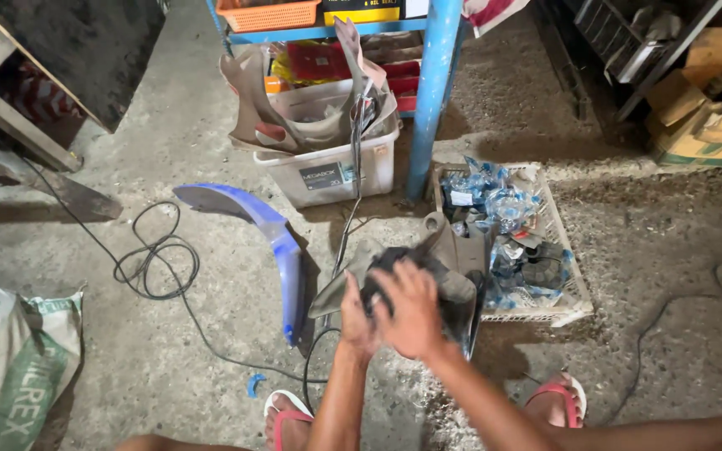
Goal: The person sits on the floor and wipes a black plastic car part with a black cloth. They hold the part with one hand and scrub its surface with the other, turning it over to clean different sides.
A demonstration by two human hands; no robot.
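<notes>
A woven sack (10, 367) slumps at far left, beside one coiled black cable (156, 259) on rough concrete. One glossy blue curved fender (273, 242) lies next. The left hand (357, 321) grips a dark crumpled rag (394, 267) against one grey plastic panel (453, 267) at centre. The right hand (411, 313) presses flat on the rag, fingers spread. A white lattice basket (561, 309) of plastic-wrapped parts sits just right.
</notes>
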